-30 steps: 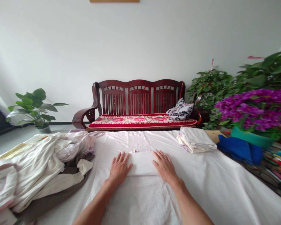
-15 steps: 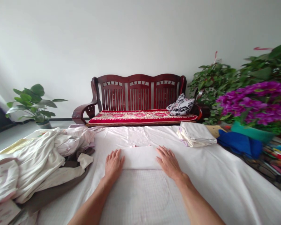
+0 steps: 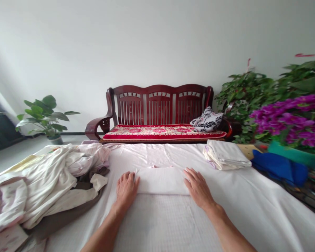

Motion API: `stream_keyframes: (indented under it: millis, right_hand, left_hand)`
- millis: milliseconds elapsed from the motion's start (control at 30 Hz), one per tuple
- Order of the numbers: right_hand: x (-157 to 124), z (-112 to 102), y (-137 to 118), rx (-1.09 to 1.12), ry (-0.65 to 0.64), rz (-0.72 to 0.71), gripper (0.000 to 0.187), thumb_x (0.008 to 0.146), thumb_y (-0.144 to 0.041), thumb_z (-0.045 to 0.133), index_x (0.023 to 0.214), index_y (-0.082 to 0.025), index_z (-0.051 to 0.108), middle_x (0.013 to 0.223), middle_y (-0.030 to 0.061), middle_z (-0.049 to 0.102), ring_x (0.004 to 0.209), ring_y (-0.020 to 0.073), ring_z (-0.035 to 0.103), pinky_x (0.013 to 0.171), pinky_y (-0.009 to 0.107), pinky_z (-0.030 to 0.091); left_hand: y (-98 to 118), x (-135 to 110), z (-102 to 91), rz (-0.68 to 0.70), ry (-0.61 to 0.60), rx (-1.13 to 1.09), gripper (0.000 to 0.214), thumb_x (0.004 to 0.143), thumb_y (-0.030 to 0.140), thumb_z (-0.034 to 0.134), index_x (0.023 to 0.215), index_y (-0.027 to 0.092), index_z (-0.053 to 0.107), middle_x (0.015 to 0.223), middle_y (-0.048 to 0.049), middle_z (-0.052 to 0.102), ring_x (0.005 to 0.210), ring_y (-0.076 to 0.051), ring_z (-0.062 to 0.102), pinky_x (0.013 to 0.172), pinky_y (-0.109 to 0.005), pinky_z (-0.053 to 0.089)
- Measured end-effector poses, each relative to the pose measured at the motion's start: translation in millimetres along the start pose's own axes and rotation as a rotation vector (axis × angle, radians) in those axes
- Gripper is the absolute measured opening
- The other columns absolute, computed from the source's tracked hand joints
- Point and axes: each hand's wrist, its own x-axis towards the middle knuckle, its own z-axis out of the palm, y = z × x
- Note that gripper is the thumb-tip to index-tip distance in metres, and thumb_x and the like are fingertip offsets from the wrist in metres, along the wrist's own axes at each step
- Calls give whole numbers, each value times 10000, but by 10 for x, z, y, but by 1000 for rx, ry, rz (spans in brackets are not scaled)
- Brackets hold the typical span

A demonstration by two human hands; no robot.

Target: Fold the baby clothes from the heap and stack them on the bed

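Note:
A white garment or cloth, folded into a flat band (image 3: 161,180), lies in front of me, its lower part spread towards me. Two small pinkish bits show at its far edge. My left hand (image 3: 127,188) rests palm down at the band's left end, thumb at its edge. At the right end lies my right hand (image 3: 198,187), palm down with fingers stretched forward and a little apart. Neither hand visibly grips anything. Under everything is a white sheet (image 3: 254,206). To the left of my left hand is a loose heap of clothes (image 3: 55,175), mostly white, with a dark brown piece beneath.
A stack of folded white clothes (image 3: 228,154) sits at the far right of the sheet. Beyond it are a blue cloth (image 3: 278,166) and purple flowers (image 3: 294,119) in a green pot. A wooden bench (image 3: 160,105) stands behind; a potted plant (image 3: 47,117) is at left.
My hands have spread slightly farther apart, the right one moving outward along the folded band. The view has shifted a little, so the scene sits farther right.

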Motion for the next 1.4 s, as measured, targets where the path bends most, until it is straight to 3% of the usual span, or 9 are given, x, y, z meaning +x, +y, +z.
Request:
stream_keyframes:
  millis: [200,433,600,733,900,1067,1233,1300,1400]
  right_hand:
    - [156,-98,-412,-36,-98,-21,477,1001,-306,386,1436,-158,516,1522,117,489,1438,289,390,1177,508,309]
    - [208,13,-974,44,-224,-89,588,1008,-413,392,1525,-132,398,1613,106,338,1510,266,247,1242,491,174]
    - [156,79,-1000,90,-250,-83,635,1013,-487,362,1532,-120,385,1616,117,317,1516,263,228,1254,491,110]
    - [106,99,-958,113,-255,-79,628,1008,-492,387,1522,-132,406,1618,106,316,1515,266,231,1254,487,112]
    - [118,176,-913,128,-232,-91,592,1001,-460,412,1525,-186,406,1608,88,350,1506,280,254,1237,534,141]
    - [123,275,-908,132,-194,-118,614,956,-391,502,1525,-182,405,1587,125,387,1486,329,287,1206,583,177]
    - [131,223,-893,273,-66,-153,632,860,-264,590,1478,-181,483,1564,137,424,1460,338,324,1203,559,205]
    - [168,154,-820,405,-56,-122,640,787,-221,625,1420,-163,548,1493,145,517,1397,325,421,1176,501,293]
    - [241,39,-612,607,-65,46,451,794,-193,537,1217,-177,692,1215,114,714,1159,263,619,1023,386,456]
  left_hand:
    - [82,46,-123,-87,-74,-38,442,951,464,462,1211,152,638,1249,-160,606,1156,-330,533,971,-411,389]
    - [44,148,-113,-109,-72,-177,268,893,382,525,963,159,656,1114,-157,648,1058,-316,574,906,-385,394]
    - [61,265,-53,-191,-47,-653,168,834,348,562,746,209,528,648,-2,564,724,-220,590,684,-301,389]
    - [180,294,-116,-195,-86,-931,331,821,516,542,881,191,533,702,-7,627,662,-192,617,606,-270,421]
    - [512,260,-342,-145,-119,-1403,673,655,634,704,1108,180,497,726,17,625,573,-155,577,524,-239,409]
    - [1001,288,-431,41,-78,-1179,469,764,382,641,1184,219,511,770,44,572,564,-117,535,525,-218,394]
    - [1502,274,-363,136,-142,-829,507,765,160,579,1266,200,516,859,-13,669,770,-181,646,732,-277,456]
    - [1657,259,-346,139,-183,-743,551,761,138,569,1307,178,506,908,-51,702,857,-216,668,793,-300,457]
    - [1815,250,-335,121,-199,-707,593,773,145,556,1359,157,472,981,-95,727,937,-249,680,836,-320,456]
